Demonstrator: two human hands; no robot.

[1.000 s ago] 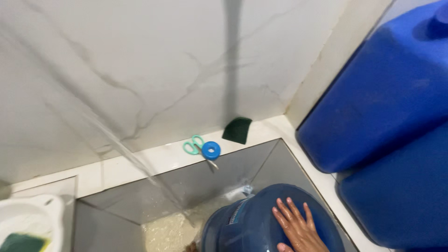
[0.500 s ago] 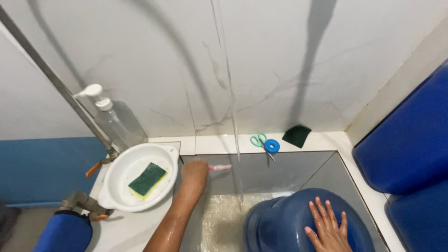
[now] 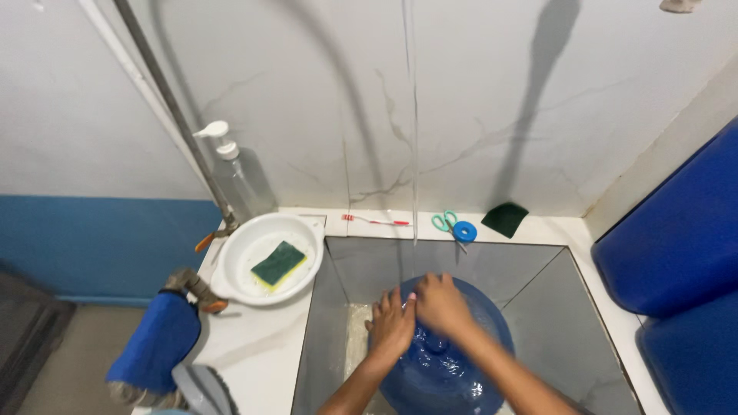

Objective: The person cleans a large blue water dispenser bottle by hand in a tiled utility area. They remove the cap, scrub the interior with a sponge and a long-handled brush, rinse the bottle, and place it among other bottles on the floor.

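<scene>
Two hands rest on the blue jug (image 3: 442, 361), which lies in the grey sink (image 3: 538, 269) at the frame's six o'clock. The left hand (image 3: 393, 327) lies flat on the jug's shoulder with fingers spread narrow; the right hand (image 3: 442, 306) sits just beside it toward three o'clock, fingers curled down over the top, gripping nothing that can be lifted. A thin stream of water (image 3: 415, 192) falls from twelve o'clock and meets the jug at the fingertips. This looks like the rinsing and rubbing of the jug's outside under the stream. A careful next move would call for a firm hold, since the wet round body may roll. At ten o'clock a white bowl (image 3: 238, 250) holds a sponge (image 3: 278, 263); scissors (image 3: 444, 223) and a blue roll (image 3: 464, 230) lie on the ledge at one o'clock.
</scene>
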